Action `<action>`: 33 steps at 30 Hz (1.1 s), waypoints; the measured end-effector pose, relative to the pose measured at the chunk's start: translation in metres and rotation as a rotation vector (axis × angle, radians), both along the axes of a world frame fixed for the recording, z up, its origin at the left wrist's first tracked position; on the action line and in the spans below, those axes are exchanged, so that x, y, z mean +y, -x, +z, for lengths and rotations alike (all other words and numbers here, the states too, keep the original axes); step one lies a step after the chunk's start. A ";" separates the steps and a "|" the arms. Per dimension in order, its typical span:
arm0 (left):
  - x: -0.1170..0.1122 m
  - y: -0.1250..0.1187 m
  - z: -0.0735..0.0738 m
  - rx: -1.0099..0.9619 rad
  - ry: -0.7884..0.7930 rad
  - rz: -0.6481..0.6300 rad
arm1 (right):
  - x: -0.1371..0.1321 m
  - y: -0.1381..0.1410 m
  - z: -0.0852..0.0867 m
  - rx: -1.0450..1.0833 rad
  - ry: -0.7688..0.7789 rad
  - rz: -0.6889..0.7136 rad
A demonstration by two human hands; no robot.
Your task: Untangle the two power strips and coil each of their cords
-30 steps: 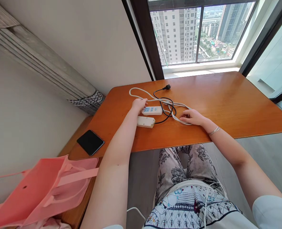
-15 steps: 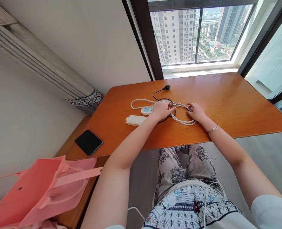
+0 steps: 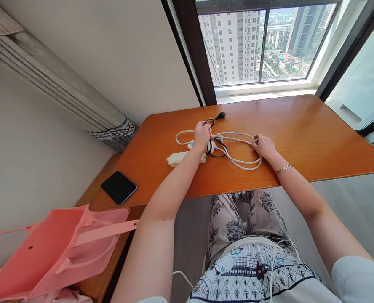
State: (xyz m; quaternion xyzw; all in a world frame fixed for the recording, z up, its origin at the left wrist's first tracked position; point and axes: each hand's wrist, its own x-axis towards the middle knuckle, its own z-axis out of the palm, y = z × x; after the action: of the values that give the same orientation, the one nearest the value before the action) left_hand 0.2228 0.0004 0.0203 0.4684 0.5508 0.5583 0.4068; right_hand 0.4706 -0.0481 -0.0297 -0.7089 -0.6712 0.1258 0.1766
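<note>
My left hand (image 3: 202, 135) is closed around the black cable (image 3: 218, 156), whose black plug (image 3: 220, 115) lies just beyond it on the table. The fingers of my right hand (image 3: 264, 146) are closed on the looped white cable (image 3: 242, 167) at its right end. Under my left wrist lies a cream power strip (image 3: 177, 158). Behind it a second white power strip (image 3: 191, 145) is mostly covered by my left hand and forearm. The black and white cables cross each other to the right of my left hand.
A brown wooden table (image 3: 300, 139) stands against a window (image 3: 237, 46). On its left side lies a black tablet or phone (image 3: 119, 187). A pink bag (image 3: 54, 252) sits at the lower left, beside a gathered curtain (image 3: 111, 130) farther back.
My left hand has moved away from me and slightly left, gathering the black cable. My right hand has shifted slightly right, and the white cable loop has spread wider.
</note>
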 end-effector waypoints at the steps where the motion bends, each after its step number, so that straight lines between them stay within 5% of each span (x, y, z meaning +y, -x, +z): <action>1: 0.003 0.004 0.001 -0.087 0.010 0.028 | 0.000 -0.001 0.001 0.008 0.011 0.007; 6: 0.012 0.019 0.000 -0.239 -0.031 0.099 | -0.001 -0.003 0.001 -0.029 0.063 0.122; 10: 0.014 0.023 -0.003 -0.258 -0.068 0.161 | 0.004 -0.008 -0.001 0.048 -0.006 0.041; 13: 0.016 0.029 -0.005 -0.279 -0.077 0.217 | 0.010 -0.016 0.000 0.364 -0.121 -0.055; 19: 0.024 0.044 -0.011 -0.285 -0.078 0.275 | 0.028 -0.040 0.001 0.938 -0.702 -0.334; 23: 0.026 0.050 -0.013 -0.272 -0.074 0.305 | 0.042 -0.054 -0.006 1.059 -0.685 -0.483; 28: 0.023 0.049 -0.011 -0.157 0.024 0.278 | 0.042 -0.053 -0.012 0.761 -0.309 -0.540; 31: 0.020 0.046 -0.011 -0.101 0.005 0.249 | 0.029 -0.046 -0.007 0.357 -0.294 -0.563; 33: 0.018 0.043 -0.012 -0.072 -0.011 0.203 | 0.018 -0.038 0.000 0.198 -0.351 -0.451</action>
State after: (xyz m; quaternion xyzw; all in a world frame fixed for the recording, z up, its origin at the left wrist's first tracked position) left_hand 0.1794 0.0181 0.0088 0.3920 0.5776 0.6161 0.3650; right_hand 0.5085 -0.0303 -0.0300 -0.7828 -0.4880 0.0342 0.3845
